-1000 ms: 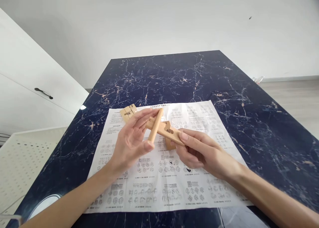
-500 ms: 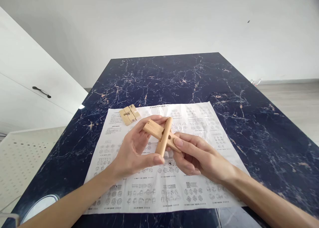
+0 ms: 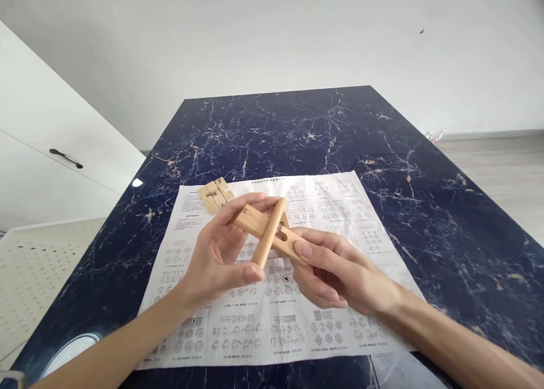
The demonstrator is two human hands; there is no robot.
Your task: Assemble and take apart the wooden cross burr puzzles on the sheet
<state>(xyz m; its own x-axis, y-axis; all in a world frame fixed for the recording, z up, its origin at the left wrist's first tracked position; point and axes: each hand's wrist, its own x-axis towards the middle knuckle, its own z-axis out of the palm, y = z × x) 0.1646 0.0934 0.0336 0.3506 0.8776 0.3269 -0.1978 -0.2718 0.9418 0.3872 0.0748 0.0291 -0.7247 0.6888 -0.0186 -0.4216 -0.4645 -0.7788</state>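
Two interlocked wooden puzzle pieces are held up above a printed sheet (image 3: 195,335). My left hand (image 3: 212,256) is closed around the rounded crosspiece (image 3: 272,230), with the thumb at its lower end and the fingers at its upper end. Through it passes a flat slotted bar (image 3: 250,220) with small notch marks on its left end. My right hand (image 3: 340,264) pinches the bar's right end between thumb and fingers. Part of a slot shows just right of the crosspiece. The pieces' undersides are hidden.
A pale wooden puzzle block (image 3: 216,195) marked 3 and 2 lies on the sheet's upper left corner. The sheet rests on a dark blue marbled table (image 3: 276,134). A white round object (image 3: 70,352) is at the lower left, and a white cabinet (image 3: 55,117) stands to the left.
The crosspiece and my left hand have moved left, away from my right hand. More of the bar's slot shows between them. The view has shifted slightly.
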